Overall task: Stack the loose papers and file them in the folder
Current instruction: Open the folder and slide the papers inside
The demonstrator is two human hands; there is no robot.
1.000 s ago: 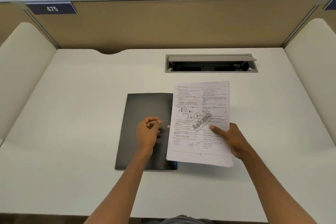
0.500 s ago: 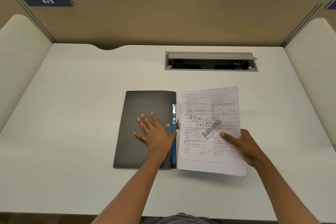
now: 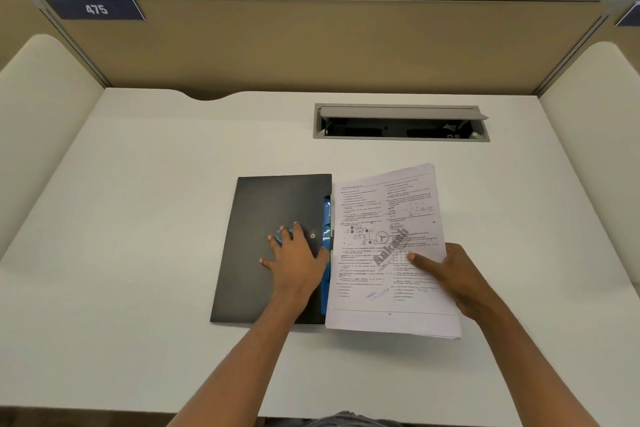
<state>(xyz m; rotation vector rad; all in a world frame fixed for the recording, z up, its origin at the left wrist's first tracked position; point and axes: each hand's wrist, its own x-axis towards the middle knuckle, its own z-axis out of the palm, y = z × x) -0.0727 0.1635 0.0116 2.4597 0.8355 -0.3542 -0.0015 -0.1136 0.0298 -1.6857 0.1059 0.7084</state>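
The right hand (image 3: pixel 460 279) grips the stacked papers (image 3: pixel 388 250) by their right edge, thumb on top, and has slid them off the black folder (image 3: pixel 273 246) to lie just beside it. The left hand (image 3: pixel 298 260), curled a second ago, now presses open and flat on the closed cover; opening it likely comes next

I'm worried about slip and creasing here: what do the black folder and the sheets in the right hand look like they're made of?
The black folder looks like thin plastic, possibly coated card: smooth, semi-matte, with a soft sheen and a small metal snap. The sheets are ordinary white printed paper, matte, their far edge curling up under the right hand.
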